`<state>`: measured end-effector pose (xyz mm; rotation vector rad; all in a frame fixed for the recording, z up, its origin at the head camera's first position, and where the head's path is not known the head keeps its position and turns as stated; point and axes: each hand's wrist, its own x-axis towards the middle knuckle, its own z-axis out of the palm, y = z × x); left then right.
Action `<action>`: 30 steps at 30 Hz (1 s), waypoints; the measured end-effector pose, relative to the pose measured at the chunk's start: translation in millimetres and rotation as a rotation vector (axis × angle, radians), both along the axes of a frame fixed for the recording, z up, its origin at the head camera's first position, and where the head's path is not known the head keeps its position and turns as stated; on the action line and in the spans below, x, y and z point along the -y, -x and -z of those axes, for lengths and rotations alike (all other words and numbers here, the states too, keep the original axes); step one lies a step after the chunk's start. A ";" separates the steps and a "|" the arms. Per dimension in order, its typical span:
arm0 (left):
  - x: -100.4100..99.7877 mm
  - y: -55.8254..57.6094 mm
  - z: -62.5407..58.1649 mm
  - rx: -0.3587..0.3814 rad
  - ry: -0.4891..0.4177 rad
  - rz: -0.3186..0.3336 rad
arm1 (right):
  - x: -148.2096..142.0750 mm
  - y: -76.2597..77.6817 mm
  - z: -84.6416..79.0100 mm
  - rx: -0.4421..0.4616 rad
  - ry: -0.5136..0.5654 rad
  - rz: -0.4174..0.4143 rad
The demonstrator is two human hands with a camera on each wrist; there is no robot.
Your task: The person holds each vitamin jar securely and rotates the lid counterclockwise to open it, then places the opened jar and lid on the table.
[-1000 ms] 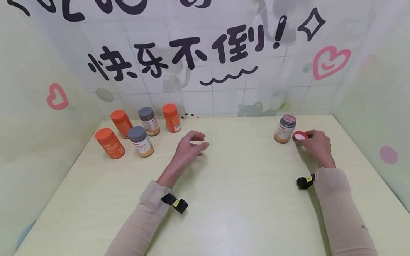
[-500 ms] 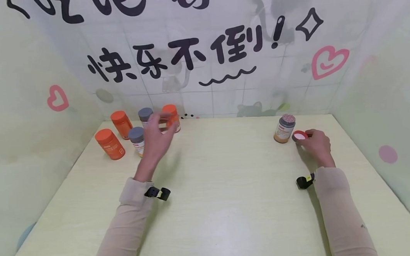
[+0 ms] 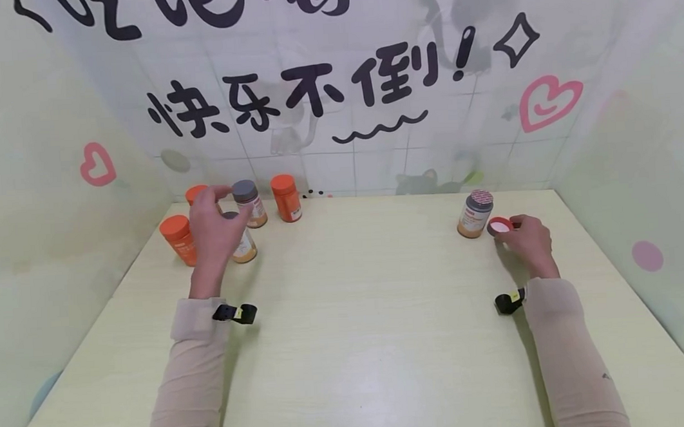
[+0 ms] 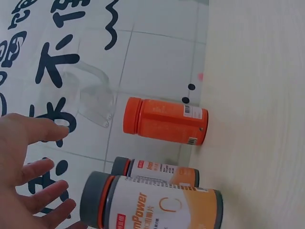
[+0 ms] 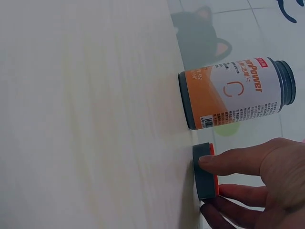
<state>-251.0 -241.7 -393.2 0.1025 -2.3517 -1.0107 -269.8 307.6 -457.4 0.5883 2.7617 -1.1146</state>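
My left hand (image 3: 214,230) is at the left group of jars, its fingers apart and holding nothing. In the left wrist view, its fingers (image 4: 45,202) are close to the grey lid of the nearest white-and-orange supplement jar (image 4: 159,205); whether they touch it I cannot tell. My right hand (image 3: 530,241) pinches a grey jar lid (image 3: 500,226) between thumb and fingers. That lid lies upside down on the table, red lining and white inside facing up. Just left of it stands the lidless supplement jar (image 3: 475,216), a printed seal over its mouth.
Orange jars (image 3: 176,238) stand around the left hand, one partly hidden behind it. Another grey-lidded jar (image 3: 250,204) and an orange jar (image 3: 286,198) stand at the back. Walls enclose the pale table (image 3: 359,328) on the left, back and right.
My left hand has moved left from mid-table, passing in front of the back jars, to the nearer grey-lidded jar. My right hand has stayed on the lid beside the lidless jar.
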 end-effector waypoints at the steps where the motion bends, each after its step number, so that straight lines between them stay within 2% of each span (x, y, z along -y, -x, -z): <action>1: 2.5 0.1 1.0 0.040 -0.025 -0.013 | -0.4 0.2 -0.2 0.001 -0.001 0.001; 3: 6.1 0.2 3.1 0.112 -0.085 -0.033 | -1.5 0.4 -0.7 0.002 -0.008 -0.002; 6: 10.0 1.9 7.0 0.180 -0.155 -0.042 | -3.5 -1.1 -3.8 -0.006 -0.017 -0.023; 11: 18.0 5.8 16.7 0.232 -0.251 0.019 | -9.8 -7.5 -15.6 -0.017 -0.044 -0.100; 18: 32.9 9.0 34.8 0.267 -0.341 0.123 | -19.6 -23.7 -47.9 0.035 -0.151 -0.332; 25: 45.2 11.5 53.6 0.330 -0.440 0.232 | -3.9 -33.0 -75.6 0.090 -0.084 -0.574; 30: 52.2 15.5 64.8 0.425 -0.433 0.275 | 14.6 -42.8 -88.3 0.051 -0.081 -0.696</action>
